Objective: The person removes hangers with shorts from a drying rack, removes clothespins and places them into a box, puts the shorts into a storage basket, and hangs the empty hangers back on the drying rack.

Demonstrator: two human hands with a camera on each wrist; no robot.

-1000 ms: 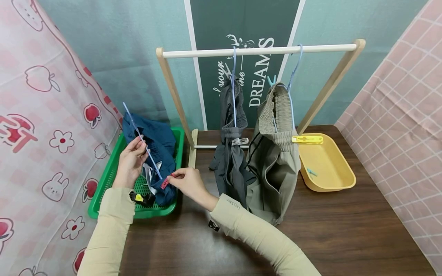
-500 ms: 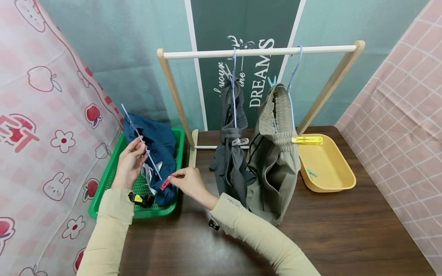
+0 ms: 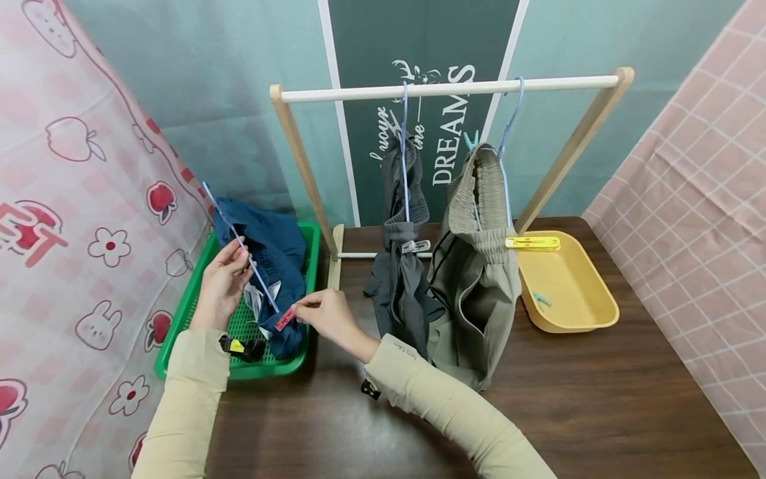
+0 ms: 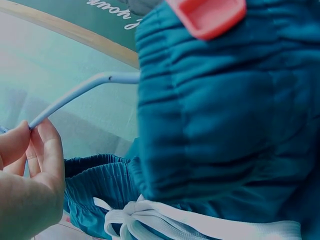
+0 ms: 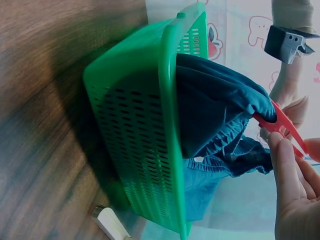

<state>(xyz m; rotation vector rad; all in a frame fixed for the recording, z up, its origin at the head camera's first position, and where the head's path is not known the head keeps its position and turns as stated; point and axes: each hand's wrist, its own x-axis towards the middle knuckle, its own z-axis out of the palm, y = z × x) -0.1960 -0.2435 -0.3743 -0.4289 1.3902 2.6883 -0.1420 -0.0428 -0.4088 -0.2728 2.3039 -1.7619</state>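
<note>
Between its thumb and fingers, my left hand (image 3: 223,283) pinches a thin light-blue hanger (image 3: 219,211) that slants down to the right. The hanger's other end goes into the elastic waistband of blue shorts (image 3: 281,243) in a green basket (image 3: 275,370). My right hand (image 3: 330,320) pinches a red clothespin (image 3: 285,319) at the waistband's near edge. In the right wrist view, the clothespin (image 5: 281,123) has its jaws around the cloth. A white drawstring (image 4: 137,212) shows in the left wrist view. The hanger's end inside the shorts is hidden.
A rack with a white bar (image 3: 455,88) stands behind. Dark grey clothing (image 3: 397,279) and olive trousers (image 3: 473,299) hang from it on hangers, with clothespins, one yellow (image 3: 532,243). A yellow tub (image 3: 577,283) at the right holds a small teal clothespin (image 3: 542,299).
My left hand has shifted slightly left with the hanger, whose upper end has tipped to the left. The right hand and red clothespin have barely moved.
</note>
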